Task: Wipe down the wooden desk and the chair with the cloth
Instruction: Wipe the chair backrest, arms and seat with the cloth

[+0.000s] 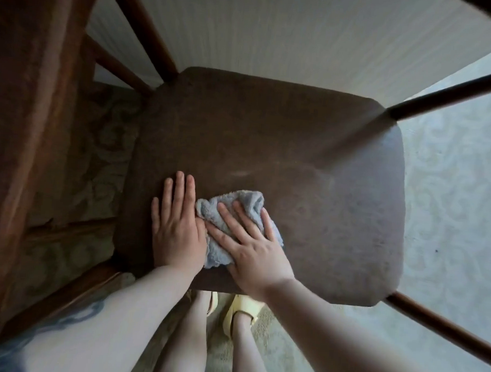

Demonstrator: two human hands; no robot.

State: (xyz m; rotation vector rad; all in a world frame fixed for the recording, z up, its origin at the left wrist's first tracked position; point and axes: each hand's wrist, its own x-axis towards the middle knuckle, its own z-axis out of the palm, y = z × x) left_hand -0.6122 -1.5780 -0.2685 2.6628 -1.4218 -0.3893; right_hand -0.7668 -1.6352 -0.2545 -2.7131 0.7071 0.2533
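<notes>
The chair part of the job is in hand now. The fluffy light-blue cloth point(238, 227) lies bunched on the dark brown padded chair seat point(282, 148), near its front edge. The right hand point(250, 242) lies flat on the cloth with fingers spread, pressing it down. The left hand point(178, 225) rests flat on the bare seat just beside the cloth, fingers straight and close together. Next, the right hand likely needs to push the cloth over the far, unwiped-looking part of the seat.
</notes>
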